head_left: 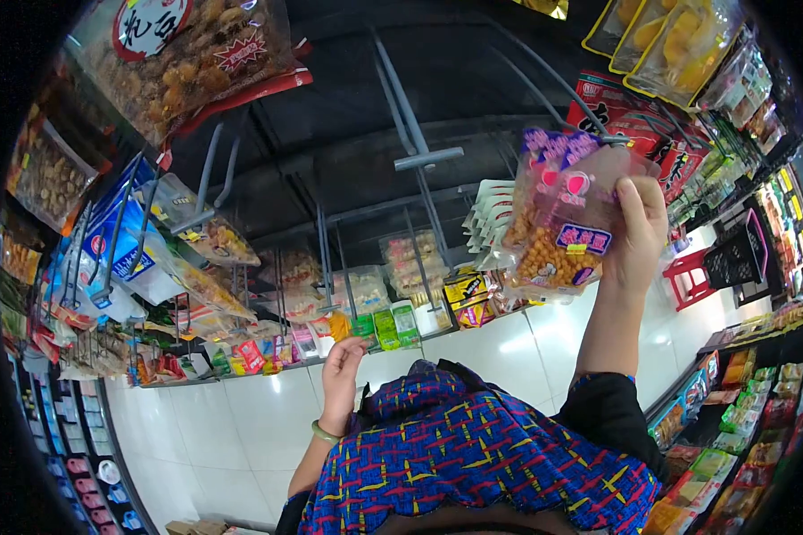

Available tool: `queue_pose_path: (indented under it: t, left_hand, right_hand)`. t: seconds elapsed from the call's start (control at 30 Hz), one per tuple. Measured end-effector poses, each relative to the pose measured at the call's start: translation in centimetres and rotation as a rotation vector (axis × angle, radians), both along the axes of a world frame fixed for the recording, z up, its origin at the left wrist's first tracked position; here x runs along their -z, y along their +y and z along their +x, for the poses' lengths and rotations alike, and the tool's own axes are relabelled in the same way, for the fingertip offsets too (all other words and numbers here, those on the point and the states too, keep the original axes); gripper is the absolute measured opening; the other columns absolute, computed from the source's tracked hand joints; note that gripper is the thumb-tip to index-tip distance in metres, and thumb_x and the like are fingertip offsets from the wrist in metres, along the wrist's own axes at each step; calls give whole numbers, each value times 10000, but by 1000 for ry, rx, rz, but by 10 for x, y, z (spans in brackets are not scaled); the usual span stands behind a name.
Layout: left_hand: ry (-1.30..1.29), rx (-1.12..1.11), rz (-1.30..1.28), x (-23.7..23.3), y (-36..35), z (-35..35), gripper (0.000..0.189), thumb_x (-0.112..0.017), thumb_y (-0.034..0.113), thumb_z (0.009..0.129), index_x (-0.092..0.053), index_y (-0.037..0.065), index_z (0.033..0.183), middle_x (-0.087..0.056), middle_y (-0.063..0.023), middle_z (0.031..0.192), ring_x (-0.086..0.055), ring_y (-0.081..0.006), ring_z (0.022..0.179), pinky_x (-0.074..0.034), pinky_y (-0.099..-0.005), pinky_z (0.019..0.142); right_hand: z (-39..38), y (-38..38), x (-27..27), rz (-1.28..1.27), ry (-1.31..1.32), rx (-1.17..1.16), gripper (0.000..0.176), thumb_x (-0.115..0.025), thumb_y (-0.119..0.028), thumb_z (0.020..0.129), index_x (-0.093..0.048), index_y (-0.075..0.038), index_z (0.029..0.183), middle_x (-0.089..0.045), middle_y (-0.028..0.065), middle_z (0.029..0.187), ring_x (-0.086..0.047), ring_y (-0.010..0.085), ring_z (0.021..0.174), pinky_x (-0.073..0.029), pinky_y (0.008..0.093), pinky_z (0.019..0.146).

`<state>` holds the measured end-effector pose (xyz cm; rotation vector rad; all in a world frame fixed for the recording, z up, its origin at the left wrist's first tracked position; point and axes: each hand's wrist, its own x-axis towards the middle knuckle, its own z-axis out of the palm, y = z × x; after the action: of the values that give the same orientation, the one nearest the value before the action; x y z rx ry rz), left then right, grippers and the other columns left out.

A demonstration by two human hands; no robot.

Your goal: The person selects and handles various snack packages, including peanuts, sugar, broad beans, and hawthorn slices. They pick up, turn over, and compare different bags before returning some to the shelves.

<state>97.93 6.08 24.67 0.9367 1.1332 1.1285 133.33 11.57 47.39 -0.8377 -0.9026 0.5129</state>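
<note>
My right hand [642,223] is raised and closed on the edge of a clear snack bag [562,214]. Purple print covers the bag's top, and small golden-brown crunchy pieces fill its lower part. Its upper edge is right at the tip of a metal display hook [544,71]. Behind it hang red snack packets [602,94], partly covered by the bag. My left hand [341,370], with a bangle at the wrist, is held lower, in front of the bottom shelf. Its fingers are curled in and nothing shows in them. Small green packets [388,330] stand just beyond it.
Bare hooks [428,159] jut out from the dark rack at the centre. Large nut bags [196,62] hang at upper left, near blue packets [120,241]. Yellow-edged packs [669,45] hang at upper right. A red stool [687,278] and a black basket [736,259] stand on the right.
</note>
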Motion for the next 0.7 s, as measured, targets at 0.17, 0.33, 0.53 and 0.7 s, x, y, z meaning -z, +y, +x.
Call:
queue_pose_path:
  t: [0.17, 0.33, 0.53, 0.7]
  left_hand:
    - [54, 142, 76, -28, 16, 20, 246, -509, 84, 880, -511, -6, 1109, -587, -85, 1042, -538, -148, 1006, -402, -251, 881]
    - [299, 331, 652, -90, 46, 46, 495, -518, 113, 839, -360, -10, 1292, -458, -146, 1271, -443, -233, 1178, -338, -337, 982]
    - [-177, 342, 343, -109, 41, 49, 371, -518, 184, 874, -471, 6, 1196, -567, -40, 995, -527, -87, 867, -424, -230, 731]
    - [-288, -34, 273, -118, 46, 22, 139, -528, 129, 883, -589, 18, 941, -601, -18, 825, -543, -72, 763, -436, -220, 695]
  right_hand:
    - [-2, -19, 4, 13, -33, 24, 33, -576, -43, 826, -548, -24, 824, -575, 25, 769, -520, 79, 699, -414, 208, 650]
    - [-33, -32, 32, -64, -25, -131, 49, -580, -52, 814, -536, -29, 810, -561, 32, 788, -516, 98, 693, -420, 223, 654]
    - [-105, -13, 87, -292, 218, -555, 88, -613, -80, 805, -530, -51, 791, -550, 21, 734, -522, 104, 681, -437, 237, 639]
    - [-131, -2, 94, -286, 341, -592, 92, -593, -88, 834, -521, -64, 783, -577, 35, 741, -551, 104, 670, -466, 245, 643]
